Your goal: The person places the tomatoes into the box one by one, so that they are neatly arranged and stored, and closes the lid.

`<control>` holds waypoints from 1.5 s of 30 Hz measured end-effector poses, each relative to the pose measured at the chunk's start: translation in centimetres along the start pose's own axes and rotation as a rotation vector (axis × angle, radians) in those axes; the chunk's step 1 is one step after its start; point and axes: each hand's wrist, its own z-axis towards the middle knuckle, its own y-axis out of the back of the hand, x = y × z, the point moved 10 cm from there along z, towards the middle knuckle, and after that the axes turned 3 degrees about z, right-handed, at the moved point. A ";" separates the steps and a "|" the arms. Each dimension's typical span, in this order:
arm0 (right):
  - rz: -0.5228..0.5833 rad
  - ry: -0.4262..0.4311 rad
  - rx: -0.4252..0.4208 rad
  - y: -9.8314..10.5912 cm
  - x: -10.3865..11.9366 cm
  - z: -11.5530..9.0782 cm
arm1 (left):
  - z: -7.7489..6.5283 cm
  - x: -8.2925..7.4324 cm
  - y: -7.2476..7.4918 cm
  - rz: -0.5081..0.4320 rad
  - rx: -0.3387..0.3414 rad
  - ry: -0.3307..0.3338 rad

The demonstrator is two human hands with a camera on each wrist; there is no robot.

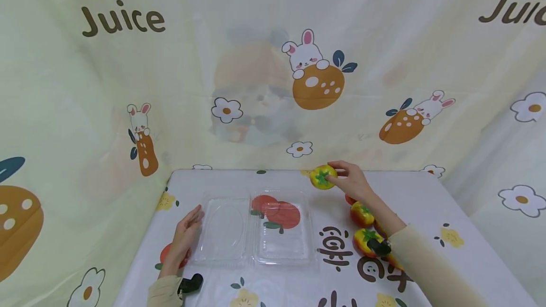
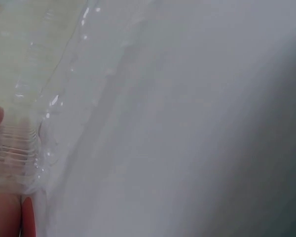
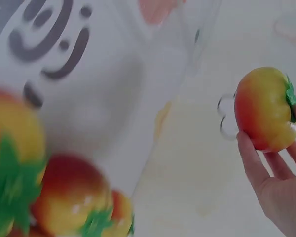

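Two bare hands show in the head view. The right hand (image 1: 351, 181) pinches a glossy, round, yellow-and-red fruit (image 1: 317, 182) between thumb and fingers. Left of that grip, a clear, hinged plastic container (image 1: 223, 231) lies spread open between the hands; the left hand (image 1: 185, 231) rests nearly straight fingers along its left edge. Nearer the person than the pinched fruit, more red-and-yellow fruits (image 1: 362, 214) lie partly under the right forearm.

The left wrist view alone shows, close up, the container's ridged rim (image 2: 12, 153), with fingertips against it.

The right wrist view shows what the head view hides: the held fruit's red side, with the thumb at its green leafy cap (image 3: 290, 96) and fingers beneath.

Under the grips, a white printed tablecloth (image 1: 204, 283) covers the table; behind them hangs a cream curtain (image 1: 256, 4) with rabbits and "Juice" lettering.
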 end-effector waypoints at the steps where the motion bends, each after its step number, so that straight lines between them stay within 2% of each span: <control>1: 0.003 0.035 0.003 -0.8 0.7 0.1 | 0.0 0.1 0.0 0.001 -0.003 0.003; 5: 0.010 0.157 0.027 -3.8 2.8 0.2 | 0.0 0.2 0.0 0.003 -0.004 0.007; 9: 0.003 0.198 0.063 -6.8 3.4 0.2 | 0.0 0.3 0.0 0.001 0.004 0.010; 14: 0.038 0.184 0.123 -10.3 3.4 -0.1 | -0.1 0.2 0.0 -0.006 0.011 0.007; 20: 0.065 0.129 0.173 -13.1 2.8 -0.1 | -0.1 0.2 -0.1 -0.008 0.017 0.028; 28: 0.034 0.094 0.169 -15.4 2.4 -0.3 | 0.1 0.3 -0.1 -0.005 0.012 0.033; 35: -0.023 0.102 0.144 -16.5 2.2 -0.7 | 0.1 0.2 -0.1 0.008 0.005 0.022; 40: -0.091 0.091 0.160 -17.3 1.8 -0.7 | 0.2 0.2 -0.1 0.019 0.009 0.009; 45: -0.110 0.082 0.160 -17.7 1.7 -0.7 | 0.1 0.1 0.0 0.031 0.005 -0.006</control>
